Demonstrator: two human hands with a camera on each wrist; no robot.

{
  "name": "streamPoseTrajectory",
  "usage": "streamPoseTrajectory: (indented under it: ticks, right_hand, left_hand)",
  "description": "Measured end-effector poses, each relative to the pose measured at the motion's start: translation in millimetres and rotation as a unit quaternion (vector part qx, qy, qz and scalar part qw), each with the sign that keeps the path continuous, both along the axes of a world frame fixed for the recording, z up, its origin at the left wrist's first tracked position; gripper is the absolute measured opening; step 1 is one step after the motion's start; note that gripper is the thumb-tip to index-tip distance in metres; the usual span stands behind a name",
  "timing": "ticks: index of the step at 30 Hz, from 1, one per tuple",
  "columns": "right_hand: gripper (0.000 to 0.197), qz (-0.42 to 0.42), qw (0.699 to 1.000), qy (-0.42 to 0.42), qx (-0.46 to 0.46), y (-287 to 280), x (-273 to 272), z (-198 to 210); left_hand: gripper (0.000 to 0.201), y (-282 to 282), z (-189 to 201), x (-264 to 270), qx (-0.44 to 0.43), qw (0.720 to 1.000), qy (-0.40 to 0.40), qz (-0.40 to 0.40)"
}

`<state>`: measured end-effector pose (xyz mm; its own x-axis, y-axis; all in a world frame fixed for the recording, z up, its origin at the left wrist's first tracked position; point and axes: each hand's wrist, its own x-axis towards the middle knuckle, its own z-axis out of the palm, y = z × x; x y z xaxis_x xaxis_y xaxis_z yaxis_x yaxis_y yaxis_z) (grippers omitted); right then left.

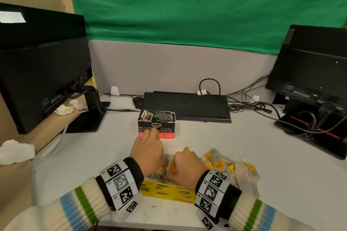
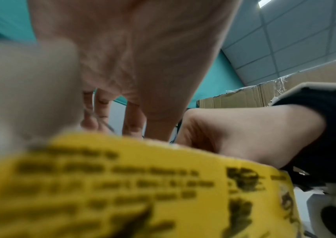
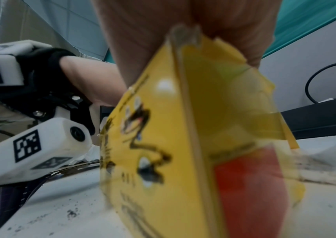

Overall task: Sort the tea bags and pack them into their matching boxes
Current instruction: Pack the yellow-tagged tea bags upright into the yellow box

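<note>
A yellow tea box (image 1: 167, 192) with black print stands at the table's near edge, open side up. My left hand (image 1: 150, 148) reaches over its left half; in the left wrist view its fingers (image 2: 131, 119) point straight down behind the box wall (image 2: 122, 185), with a thin thread beside them. My right hand (image 1: 185, 165) is curled over the right end of the box, and in the right wrist view it grips the top edge of the yellow box (image 3: 163, 145). A heap of yellow-tagged tea bags (image 1: 232, 168) lies just to the right. A black-and-red tea box (image 1: 156, 126) stands open behind my left hand.
An upturned black keyboard (image 1: 187, 106) and cables lie behind the boxes. Monitors stand at left (image 1: 43, 65) and right (image 1: 309, 65). Crumpled tissues (image 1: 16, 152) sit at the left. Tea crumbs (image 1: 155, 207) dot the table's near edge.
</note>
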<state>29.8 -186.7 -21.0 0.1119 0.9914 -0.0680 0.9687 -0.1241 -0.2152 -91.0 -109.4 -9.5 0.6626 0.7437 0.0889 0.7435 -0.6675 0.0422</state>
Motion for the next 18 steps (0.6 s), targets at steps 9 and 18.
streamPoseTrajectory:
  ticks: [9,18]
  right_hand:
    - [0.025,-0.007,1.0,-0.022,0.019,-3,4,1]
    - [0.02,0.008,1.0,0.002,0.016,-2,9,-9]
  left_hand:
    - [0.026,0,5,18,-0.026,0.999,0.023,0.017]
    - [0.044,6,-6,27,-0.022,0.998,0.041,0.053]
